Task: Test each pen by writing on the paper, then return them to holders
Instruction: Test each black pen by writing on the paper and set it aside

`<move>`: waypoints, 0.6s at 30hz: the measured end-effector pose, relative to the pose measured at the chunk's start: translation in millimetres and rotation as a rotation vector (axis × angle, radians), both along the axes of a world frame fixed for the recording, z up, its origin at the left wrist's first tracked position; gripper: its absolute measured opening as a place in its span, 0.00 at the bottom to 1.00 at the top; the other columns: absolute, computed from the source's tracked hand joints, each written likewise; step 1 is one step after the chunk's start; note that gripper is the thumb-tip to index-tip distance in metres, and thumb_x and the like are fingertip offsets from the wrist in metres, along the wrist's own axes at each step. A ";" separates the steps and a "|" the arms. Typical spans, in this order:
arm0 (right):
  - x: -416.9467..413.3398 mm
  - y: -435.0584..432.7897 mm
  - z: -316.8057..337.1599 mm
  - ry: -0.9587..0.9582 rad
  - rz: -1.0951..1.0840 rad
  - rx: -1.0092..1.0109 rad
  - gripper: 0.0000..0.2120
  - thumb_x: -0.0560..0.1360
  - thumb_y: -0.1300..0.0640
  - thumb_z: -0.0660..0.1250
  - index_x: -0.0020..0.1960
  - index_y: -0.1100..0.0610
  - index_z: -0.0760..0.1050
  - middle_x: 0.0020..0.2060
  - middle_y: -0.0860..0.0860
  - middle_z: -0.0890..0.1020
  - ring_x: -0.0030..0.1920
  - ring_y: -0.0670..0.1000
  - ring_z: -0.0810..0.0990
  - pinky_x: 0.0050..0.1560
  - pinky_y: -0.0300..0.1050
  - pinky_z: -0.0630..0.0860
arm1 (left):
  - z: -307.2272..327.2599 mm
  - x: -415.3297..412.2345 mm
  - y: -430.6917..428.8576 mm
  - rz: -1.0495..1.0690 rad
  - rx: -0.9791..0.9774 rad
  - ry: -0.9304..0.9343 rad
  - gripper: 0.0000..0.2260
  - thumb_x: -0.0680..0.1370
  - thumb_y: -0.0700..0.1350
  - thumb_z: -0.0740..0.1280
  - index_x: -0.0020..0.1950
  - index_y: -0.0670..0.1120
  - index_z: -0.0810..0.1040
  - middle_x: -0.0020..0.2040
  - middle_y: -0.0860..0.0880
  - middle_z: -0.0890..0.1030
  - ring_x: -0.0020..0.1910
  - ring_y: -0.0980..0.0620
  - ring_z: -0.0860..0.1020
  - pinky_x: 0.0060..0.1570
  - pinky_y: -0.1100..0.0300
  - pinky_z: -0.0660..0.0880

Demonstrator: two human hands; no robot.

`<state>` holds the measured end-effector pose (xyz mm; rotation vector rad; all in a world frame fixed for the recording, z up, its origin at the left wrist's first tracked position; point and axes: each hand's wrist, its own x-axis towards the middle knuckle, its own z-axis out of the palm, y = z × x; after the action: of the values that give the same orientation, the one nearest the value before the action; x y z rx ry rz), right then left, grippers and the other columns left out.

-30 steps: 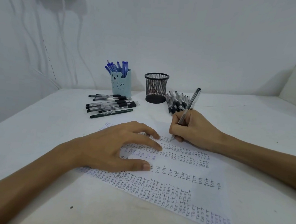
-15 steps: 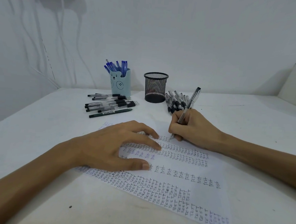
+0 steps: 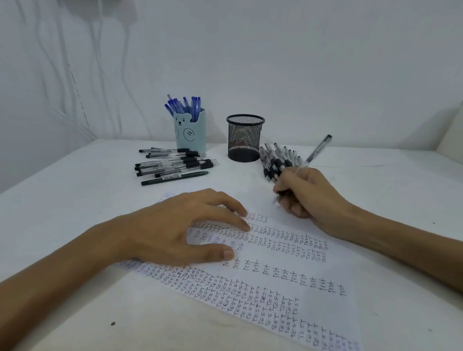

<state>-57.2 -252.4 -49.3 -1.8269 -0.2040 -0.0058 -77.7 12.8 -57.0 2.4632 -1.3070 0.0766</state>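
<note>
I see my right hand (image 3: 307,199) with its fingers curled tight around a pen (image 3: 317,149). The pen's long axis slants, with the tip pointing down and left at the far edge of the paper (image 3: 286,287) and the back end rising up and right, away from me. I cannot tell whether the tip touches the sheet. My left hand (image 3: 172,234) lies spread on the paper, fingers relaxed and apart, holding nothing. On the table (image 3: 59,219) beyond stand a blue bear holder (image 3: 191,133) with blue pens and a black mesh holder (image 3: 244,141). Loose pens (image 3: 171,163) lie in front of the bear holder, and a second pile (image 3: 277,159) lies just right of the mesh one.
</note>
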 end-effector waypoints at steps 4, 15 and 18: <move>4.1 -1.6 1.0 0.096 0.016 0.170 0.15 0.82 0.55 0.62 0.40 0.58 0.79 0.32 0.55 0.79 0.30 0.49 0.72 0.30 0.40 0.66 | -5.2 13.2 10.6 0.172 -0.030 -0.199 0.19 0.82 0.64 0.61 0.67 0.57 0.78 0.67 0.63 0.76 0.69 0.63 0.72 0.69 0.53 0.72; 0.0 -1.0 2.0 0.067 0.116 0.325 0.10 0.83 0.54 0.63 0.51 0.62 0.72 0.40 0.63 0.83 0.34 0.57 0.83 0.36 0.40 0.82 | -12.8 36.8 45.2 0.553 -0.025 -0.191 0.26 0.78 0.68 0.53 0.64 0.53 0.77 0.64 0.57 0.78 0.65 0.54 0.74 0.66 0.51 0.73; 0.7 -1.7 5.0 0.169 0.082 0.407 0.19 0.85 0.45 0.56 0.51 0.61 0.72 0.40 0.65 0.84 0.34 0.61 0.84 0.35 0.43 0.83 | -12.0 36.4 42.8 0.561 -0.016 -0.207 0.25 0.78 0.66 0.53 0.64 0.53 0.77 0.63 0.57 0.79 0.63 0.53 0.75 0.64 0.52 0.72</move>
<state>-56.5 -254.2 -44.3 -1.4046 -0.1453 0.1534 -41.3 55.6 -69.0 2.7885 -0.6380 0.4868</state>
